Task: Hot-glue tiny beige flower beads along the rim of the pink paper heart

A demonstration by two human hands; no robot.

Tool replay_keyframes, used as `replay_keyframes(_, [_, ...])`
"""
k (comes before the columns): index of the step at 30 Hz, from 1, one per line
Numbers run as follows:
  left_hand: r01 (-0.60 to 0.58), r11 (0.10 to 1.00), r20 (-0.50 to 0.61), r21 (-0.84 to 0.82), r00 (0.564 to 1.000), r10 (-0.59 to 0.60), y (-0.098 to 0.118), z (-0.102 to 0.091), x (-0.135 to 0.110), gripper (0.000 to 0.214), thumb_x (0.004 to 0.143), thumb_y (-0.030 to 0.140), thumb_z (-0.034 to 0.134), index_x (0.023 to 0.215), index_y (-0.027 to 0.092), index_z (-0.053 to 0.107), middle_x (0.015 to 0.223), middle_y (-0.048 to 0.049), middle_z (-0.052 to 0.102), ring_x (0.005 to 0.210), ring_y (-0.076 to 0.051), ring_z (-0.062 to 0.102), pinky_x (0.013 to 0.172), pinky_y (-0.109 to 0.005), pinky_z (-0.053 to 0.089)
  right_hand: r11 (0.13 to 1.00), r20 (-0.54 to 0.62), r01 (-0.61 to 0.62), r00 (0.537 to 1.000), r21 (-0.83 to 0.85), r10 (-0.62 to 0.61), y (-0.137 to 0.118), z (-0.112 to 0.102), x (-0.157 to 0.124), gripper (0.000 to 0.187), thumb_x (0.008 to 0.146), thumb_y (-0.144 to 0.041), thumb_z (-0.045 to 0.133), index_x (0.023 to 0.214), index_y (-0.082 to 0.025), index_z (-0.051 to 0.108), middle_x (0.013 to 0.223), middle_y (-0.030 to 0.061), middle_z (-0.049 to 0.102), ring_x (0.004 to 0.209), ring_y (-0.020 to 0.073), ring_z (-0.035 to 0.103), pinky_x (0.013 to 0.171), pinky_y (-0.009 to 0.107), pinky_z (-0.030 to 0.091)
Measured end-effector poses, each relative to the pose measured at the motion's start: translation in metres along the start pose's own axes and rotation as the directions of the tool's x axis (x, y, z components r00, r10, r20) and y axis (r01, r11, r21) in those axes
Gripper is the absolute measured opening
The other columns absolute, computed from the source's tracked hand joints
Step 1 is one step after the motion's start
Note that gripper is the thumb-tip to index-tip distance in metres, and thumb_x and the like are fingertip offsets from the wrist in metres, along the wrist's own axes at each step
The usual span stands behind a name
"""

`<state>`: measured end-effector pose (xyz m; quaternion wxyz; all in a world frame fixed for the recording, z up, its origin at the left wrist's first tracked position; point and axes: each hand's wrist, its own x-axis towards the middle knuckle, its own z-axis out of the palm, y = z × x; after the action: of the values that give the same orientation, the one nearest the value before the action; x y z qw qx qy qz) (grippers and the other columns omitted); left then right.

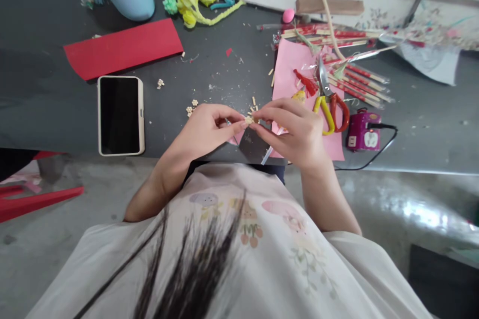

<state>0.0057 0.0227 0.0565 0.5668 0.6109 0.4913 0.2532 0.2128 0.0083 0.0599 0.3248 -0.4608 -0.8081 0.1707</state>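
phone (118, 115) far left on dark surface (213, 65). pale flower-like bits (190, 108) just beyond left hand (211, 127). left hand: thumb and fingers pinching small pale piece (249, 120), held above surface near its front edge. right hand (294, 129): fingertips closed on same piece, other side. best: steady with left, adjust lightly with right, don't crush. pink paper (286, 72) and scissors (327, 90) at right; keep wrist off handles.

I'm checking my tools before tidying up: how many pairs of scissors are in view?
1: the yellow-and-red-handled scissors lie over the pink paper, beside the right hand. Another could be hidden beneath something.
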Motion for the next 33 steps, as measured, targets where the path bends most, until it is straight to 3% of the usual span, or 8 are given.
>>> replay_keyframes(8, [0.045, 0.99, -0.04, -0.135, 0.998, -0.051, 0.008, 0.0, -0.005, 0.037, 0.079, 0.056, 0.076, 0.079, 0.019, 0.075, 0.072, -0.0023, 0.072, 0.067, -0.014, 0.063, 0.062, -0.025, 0.051, 0.994, -0.002, -0.016, 1.0, 0.106, 0.016, 0.002, -0.001, 0.0, 0.013, 0.09, -0.029, 0.068, 0.1, -0.027, 0.075, 0.097, 0.004, 0.075, 0.084, 0.0194, 0.069, 0.074, 0.035, 0.056])
replay_keyframes(13, [0.061, 0.996, -0.083, -0.065, 0.994, -0.067, 0.007, -0.001, -0.008, 0.027, 0.082, 0.046, 0.075, 0.079, 0.019, 0.076, 0.072, -0.0018, 0.072, 0.066, -0.014, 0.06, 0.06, -0.025, 0.046, 0.993, 0.017, -0.035, 0.999, 0.115, 0.033, 0.002, 0.001, 0.002, 0.012, 0.091, -0.027, 0.065, 0.097, -0.028, 0.076, 0.095, 0.0032, 0.075, 0.083, 0.0191, 0.07, 0.072, 0.034, 0.056])
replay_keyframes(21, [-0.04, 0.994, -0.182, 0.104, 0.982, 0.058, 0.0, 0.002, -0.01, 0.023, 0.085, 0.041, 0.071, 0.074, 0.022, 0.076, 0.065, 0.0006, 0.067, 0.06, -0.012, 0.053, 0.055, -0.026, 0.037, 0.999, 0.046, 0.015, 0.999, 0.047, -0.017, -0.004, -0.001, 0.003, 0.015, 0.093, -0.023, 0.062, 0.098, -0.026, 0.076, 0.093, 0.0035, 0.075, 0.081, 0.0182, 0.069, 0.071, 0.033, 0.056])
replay_keyframes(33, [-0.071, 0.992, -0.171, 0.103, 0.981, 0.088, 0.002, 0.003, -0.012, 0.021, 0.086, 0.036, 0.07, 0.072, 0.021, 0.075, 0.064, 0.0014, 0.065, 0.059, -0.011, 0.051, 0.056, -0.026, 0.036, 0.999, 0.056, 0.007, 0.998, 0.054, -0.01, -0.006, -0.003, 0.003, 0.014, 0.094, -0.027, 0.062, 0.097, -0.026, 0.075, 0.092, 0.003, 0.074, 0.082, 0.0178, 0.069, 0.072, 0.032, 0.056])
